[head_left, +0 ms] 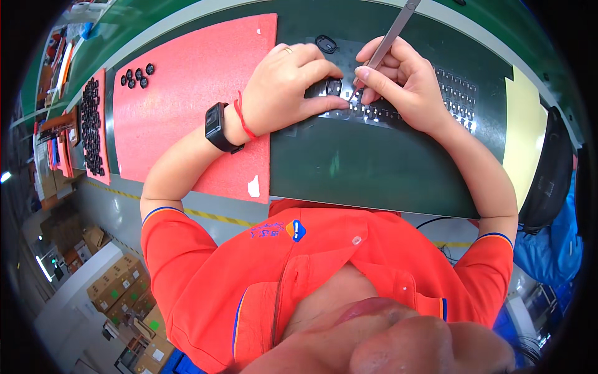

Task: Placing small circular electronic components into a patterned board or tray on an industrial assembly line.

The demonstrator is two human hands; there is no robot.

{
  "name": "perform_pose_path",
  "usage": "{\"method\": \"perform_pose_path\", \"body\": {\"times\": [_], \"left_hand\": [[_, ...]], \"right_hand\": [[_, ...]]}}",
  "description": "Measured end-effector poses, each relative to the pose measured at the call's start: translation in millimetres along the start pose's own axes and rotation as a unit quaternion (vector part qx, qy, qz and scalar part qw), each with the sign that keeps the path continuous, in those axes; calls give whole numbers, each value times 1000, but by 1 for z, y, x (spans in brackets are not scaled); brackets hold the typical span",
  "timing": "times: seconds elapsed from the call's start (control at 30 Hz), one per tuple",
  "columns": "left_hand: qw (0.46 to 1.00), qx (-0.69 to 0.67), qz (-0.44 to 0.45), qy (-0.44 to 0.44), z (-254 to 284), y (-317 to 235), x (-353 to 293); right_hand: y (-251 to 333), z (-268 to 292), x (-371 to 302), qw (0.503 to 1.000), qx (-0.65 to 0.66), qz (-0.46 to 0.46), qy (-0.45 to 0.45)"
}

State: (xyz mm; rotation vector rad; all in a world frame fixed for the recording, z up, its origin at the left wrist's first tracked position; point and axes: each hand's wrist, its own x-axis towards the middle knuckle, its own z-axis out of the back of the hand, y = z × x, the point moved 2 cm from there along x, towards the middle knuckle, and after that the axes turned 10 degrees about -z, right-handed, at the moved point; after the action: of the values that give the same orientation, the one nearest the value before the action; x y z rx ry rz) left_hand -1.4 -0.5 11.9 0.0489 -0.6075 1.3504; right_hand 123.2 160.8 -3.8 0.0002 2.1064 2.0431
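A small black ring point(334, 87) is being pinched between the thumb and forefinger of the left hand point(283, 84), presumably for steadiness. Tweezers point(392, 36) are being gripped in the curled fingers of the right hand point(403, 84), their tip being pointed down beside the ring, probably for finer control than fingertips allow. Beneath and beyond the right hand, a clear sheet point(460, 93) of small parts is lying, seemingly within short reach. Farther off, left of the left hand, round black pieces point(138, 76) are being grouped on a pink mat point(187, 124), perhaps for protection.
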Motion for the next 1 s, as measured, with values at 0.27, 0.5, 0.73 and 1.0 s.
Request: {"method": "perform_pose_path", "body": {"times": [0.27, 0.5, 0.73, 1.0], "left_hand": [[996, -81, 45, -5, -2, 5, -4], [989, -104, 103, -11, -4, 4, 0], [984, -125, 125, 6, -2, 3, 4], [987, -119, 111, 19, -3, 4, 3]], "right_hand": [[-1, 1, 1, 1000, -8, 5, 4], [-2, 3, 3, 1000, -3, -18, 20], [-5, 6, 4, 999, 25, -30, 18], [-3, 5, 2, 999, 37, -35, 0]]}}
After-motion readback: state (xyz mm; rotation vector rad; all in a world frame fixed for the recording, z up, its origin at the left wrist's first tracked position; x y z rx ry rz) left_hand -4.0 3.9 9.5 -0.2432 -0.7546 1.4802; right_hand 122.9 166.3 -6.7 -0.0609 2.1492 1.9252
